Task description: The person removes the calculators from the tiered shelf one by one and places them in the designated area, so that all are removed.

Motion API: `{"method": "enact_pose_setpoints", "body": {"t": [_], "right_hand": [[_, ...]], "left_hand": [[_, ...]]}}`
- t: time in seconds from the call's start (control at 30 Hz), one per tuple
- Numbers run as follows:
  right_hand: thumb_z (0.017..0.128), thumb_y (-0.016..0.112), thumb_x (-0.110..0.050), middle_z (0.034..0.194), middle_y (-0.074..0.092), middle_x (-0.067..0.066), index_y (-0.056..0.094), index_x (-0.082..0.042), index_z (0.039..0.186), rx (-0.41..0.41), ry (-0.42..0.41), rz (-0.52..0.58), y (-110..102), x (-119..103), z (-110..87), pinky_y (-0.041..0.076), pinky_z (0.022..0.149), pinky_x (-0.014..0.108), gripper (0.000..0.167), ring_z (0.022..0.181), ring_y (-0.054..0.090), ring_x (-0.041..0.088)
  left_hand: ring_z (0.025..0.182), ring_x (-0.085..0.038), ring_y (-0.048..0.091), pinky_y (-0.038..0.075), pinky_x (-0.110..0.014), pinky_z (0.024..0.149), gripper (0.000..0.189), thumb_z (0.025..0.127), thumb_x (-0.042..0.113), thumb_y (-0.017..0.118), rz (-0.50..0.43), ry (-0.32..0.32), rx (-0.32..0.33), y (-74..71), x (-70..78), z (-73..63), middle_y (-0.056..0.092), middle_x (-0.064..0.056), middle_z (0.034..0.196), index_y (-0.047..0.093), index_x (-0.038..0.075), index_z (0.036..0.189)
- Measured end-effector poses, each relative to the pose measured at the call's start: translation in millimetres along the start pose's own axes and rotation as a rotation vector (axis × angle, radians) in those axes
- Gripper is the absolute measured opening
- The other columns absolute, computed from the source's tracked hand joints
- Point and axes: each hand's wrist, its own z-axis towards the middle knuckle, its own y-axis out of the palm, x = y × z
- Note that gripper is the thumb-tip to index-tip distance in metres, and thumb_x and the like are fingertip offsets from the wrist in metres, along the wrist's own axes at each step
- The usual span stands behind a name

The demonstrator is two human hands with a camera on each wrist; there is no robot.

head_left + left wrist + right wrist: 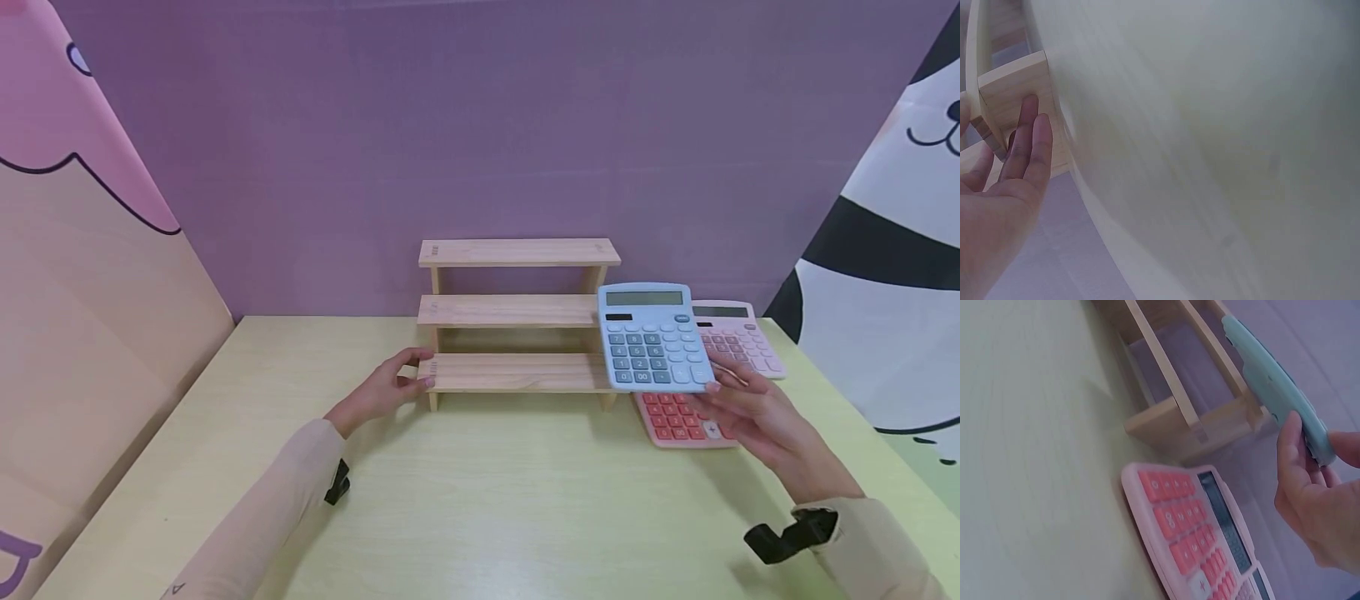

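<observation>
A light wooden three-step shelf (517, 372) stands on the table in the head view. My left hand (384, 385) grips the left end of its lowest step. In the left wrist view, two fingertips (1041, 128) lie along the shelf's side panel (1013, 87). My right hand (757, 408) pinches a blue calculator (652, 337) at its lower right corner, thumb in front and fingers behind. The calculator is held up off the table, keys facing the head camera, overlapping the shelf's right end. From the right wrist, its edge and back (1269, 384) show beside the steps.
Behind the blue calculator lies a pink calculator with red keys (678, 417), partly hidden. Another pink calculator (738, 342) lies farther back to the right. A purple backdrop (517, 133) rises behind the table (480, 500), with printed panels at both sides.
</observation>
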Motion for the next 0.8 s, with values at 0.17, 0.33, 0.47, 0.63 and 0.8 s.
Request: {"method": "enact_pose_setpoints", "body": {"t": [0.17,0.33,0.47,0.63,0.8], "right_hand": [[0.095,0.019,0.010,0.124,0.057,0.005,0.049,-0.011,0.129,0.015,0.001,0.007,-9,-8,-9.1,0.047,0.093,0.040,0.050,0.111,0.058,0.026],[0.095,0.017,0.010,0.124,0.057,0.005,0.048,-0.012,0.131,-0.003,-0.002,-0.011,-21,-16,-18.6,0.047,0.093,0.039,0.052,0.111,0.058,0.027],[0.095,0.017,0.010,0.124,0.058,0.005,0.049,-0.013,0.131,0.013,-0.001,-0.022,-30,-22,-25.9,0.047,0.093,0.039,0.053,0.111,0.058,0.026],[0.096,0.020,0.008,0.121,0.060,0.004,0.053,-0.015,0.128,0.078,0.033,-0.010,-39,-27,-34.7,0.048,0.091,0.038,0.051,0.109,0.059,0.026],[0.097,0.017,0.007,0.120,0.060,0.005,0.054,-0.015,0.127,0.082,0.064,0.031,-48,-30,-43.4,0.047,0.093,0.038,0.052,0.109,0.059,0.027]], "left_hand": [[0.098,-0.025,0.060,0.051,-0.033,0.083,0.051,0.091,0.022,0.057,-0.001,-0.002,0.002,0.0,-2.5,0.9,0.040,-0.013,0.127,0.036,0.012,0.136],[0.100,-0.026,0.060,0.051,-0.033,0.083,0.051,0.091,0.022,0.057,-0.010,0.008,-0.009,0.5,-1.5,0.2,0.040,-0.015,0.128,0.036,0.010,0.136],[0.101,-0.029,0.059,0.051,-0.035,0.085,0.052,0.091,0.022,0.056,-0.010,0.020,-0.018,0.5,-0.4,-0.3,0.039,-0.017,0.129,0.035,0.009,0.137],[0.101,-0.028,0.059,0.051,-0.034,0.084,0.052,0.091,0.022,0.056,-0.003,0.019,-0.015,0.5,-1.0,0.7,0.039,-0.017,0.128,0.035,0.008,0.137],[0.101,-0.027,0.059,0.052,-0.032,0.083,0.052,0.091,0.023,0.056,0.001,0.008,-0.015,0.7,-2.1,1.7,0.039,-0.015,0.128,0.035,0.009,0.137]]}}
